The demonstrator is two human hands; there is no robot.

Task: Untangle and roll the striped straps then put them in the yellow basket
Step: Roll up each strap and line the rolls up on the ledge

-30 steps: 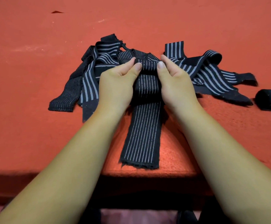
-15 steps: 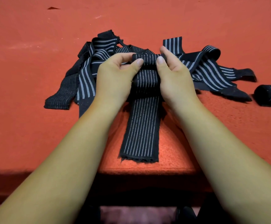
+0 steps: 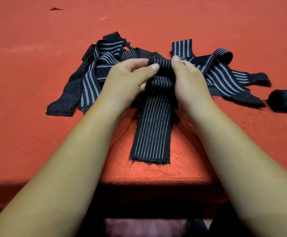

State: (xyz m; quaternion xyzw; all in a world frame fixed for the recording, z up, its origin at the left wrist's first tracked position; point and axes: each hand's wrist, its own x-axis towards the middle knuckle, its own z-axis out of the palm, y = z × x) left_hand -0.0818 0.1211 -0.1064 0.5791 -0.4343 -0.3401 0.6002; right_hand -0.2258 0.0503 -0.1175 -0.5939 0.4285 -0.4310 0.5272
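Observation:
A black strap with thin grey stripes (image 3: pixel 152 132) lies flat, running from the table's near edge up to a tight roll (image 3: pixel 160 63) at its far end. My left hand (image 3: pixel 127 81) pinches the roll's left end between thumb and fingers. On the roll's right end my right hand (image 3: pixel 189 79) grips with its thumb on top. Behind the hands a tangled heap of striped straps (image 3: pixel 96 72) spreads to the left, with more tangled straps (image 3: pixel 224 74) to the right. The yellow basket is not in view.
A finished rolled strap (image 3: pixel 286 100) lies at the right edge of the frame. The red felt tabletop (image 3: pixel 28 74) stretches far back and to the left. Its near edge (image 3: pixel 156 183) runs just below the flat strap's frayed end.
The roll has shifted slightly away from me and looks tighter. Both hands have moved up a little with it, fingers re-gripping its ends.

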